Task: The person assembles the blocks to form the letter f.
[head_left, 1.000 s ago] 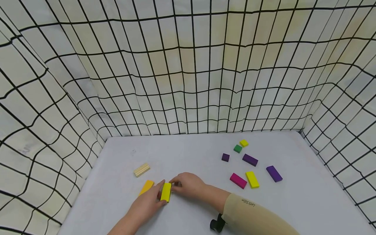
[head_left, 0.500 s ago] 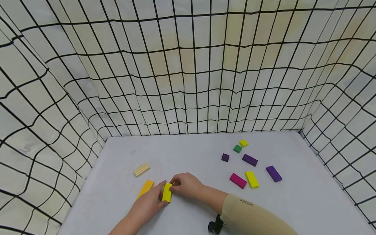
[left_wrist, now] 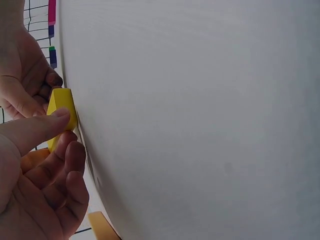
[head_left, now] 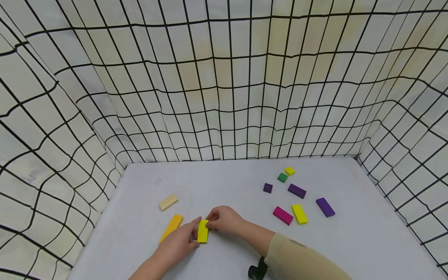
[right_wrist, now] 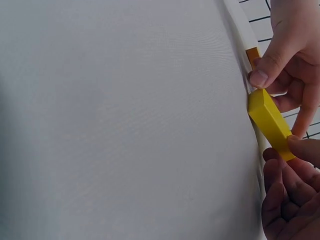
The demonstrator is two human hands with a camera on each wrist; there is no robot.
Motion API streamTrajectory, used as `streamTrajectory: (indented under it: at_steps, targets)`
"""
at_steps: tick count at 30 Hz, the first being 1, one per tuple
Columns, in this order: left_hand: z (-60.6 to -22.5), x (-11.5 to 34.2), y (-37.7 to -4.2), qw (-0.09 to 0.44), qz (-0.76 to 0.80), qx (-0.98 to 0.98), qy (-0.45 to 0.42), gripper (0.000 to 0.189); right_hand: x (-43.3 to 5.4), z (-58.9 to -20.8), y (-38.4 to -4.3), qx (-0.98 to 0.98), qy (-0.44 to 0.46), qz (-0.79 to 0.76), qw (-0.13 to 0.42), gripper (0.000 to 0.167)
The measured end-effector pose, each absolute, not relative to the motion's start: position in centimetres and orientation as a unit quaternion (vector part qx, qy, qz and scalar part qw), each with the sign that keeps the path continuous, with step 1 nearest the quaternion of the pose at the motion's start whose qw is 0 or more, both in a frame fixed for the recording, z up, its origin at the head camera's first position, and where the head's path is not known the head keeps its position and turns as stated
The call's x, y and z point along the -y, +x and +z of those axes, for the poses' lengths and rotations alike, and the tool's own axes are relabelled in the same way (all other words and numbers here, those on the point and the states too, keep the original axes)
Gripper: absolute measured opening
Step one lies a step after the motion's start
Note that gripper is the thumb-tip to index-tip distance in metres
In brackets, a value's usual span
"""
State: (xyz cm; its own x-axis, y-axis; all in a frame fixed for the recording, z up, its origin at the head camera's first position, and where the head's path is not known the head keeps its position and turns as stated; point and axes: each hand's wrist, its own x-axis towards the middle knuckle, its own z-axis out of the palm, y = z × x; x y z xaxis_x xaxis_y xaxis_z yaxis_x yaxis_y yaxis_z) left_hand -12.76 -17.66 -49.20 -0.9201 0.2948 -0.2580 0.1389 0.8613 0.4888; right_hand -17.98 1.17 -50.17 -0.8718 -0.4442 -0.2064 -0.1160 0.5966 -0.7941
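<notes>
Both hands are on one yellow block (head_left: 202, 232) low on the table, left of centre. My left hand (head_left: 176, 242) pinches it from the left, thumb at the near end and a finger toward the far end. The left wrist view shows that thumb lying across the yellow block (left_wrist: 60, 100). From the right, my right hand (head_left: 225, 220) pinches the far part of the block between thumb and fingers. In the right wrist view the right thumb presses the lower end of the yellow block (right_wrist: 271, 125). An orange block (head_left: 172, 226) lies beside the left hand, partly covered by it.
A ridged pale wooden block (head_left: 168, 202) lies at left. On the right are a magenta block (head_left: 282, 216), another yellow block (head_left: 299, 214), purple blocks (head_left: 325, 207), a dark cube (head_left: 267, 188), and green (head_left: 282, 177) and yellow (head_left: 289, 171) cubes. Black-gridded cloth walls (head_left: 238, 97) surround the table.
The yellow block has shifted a little to the right between both hands and turned to point more straight away from me. More of the orange block shows now. The other blocks lie as before.
</notes>
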Motion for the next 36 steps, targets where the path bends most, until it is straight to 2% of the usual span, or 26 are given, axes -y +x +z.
streamTrajectory:
  at_steps: [14,27,36]
  targets:
    - [-49.2,15.7,-12.7,0.161,0.243,-0.942,0.168,0.072,-4.1,-50.6,-17.9,-0.861,-0.15,-0.442,0.203,0.009]
    - [-49.9,12.8,-12.6,0.179,0.248,-0.934,0.183,0.071,-8.2,-50.5,-17.3,-0.854,-0.133,-0.443,0.239,0.01]
    - [-50.1,10.7,-11.9,0.173,0.225,-0.938,0.198,0.069,-10.6,-50.5,-16.8,-0.846,-0.121,-0.446,0.266,0.011]
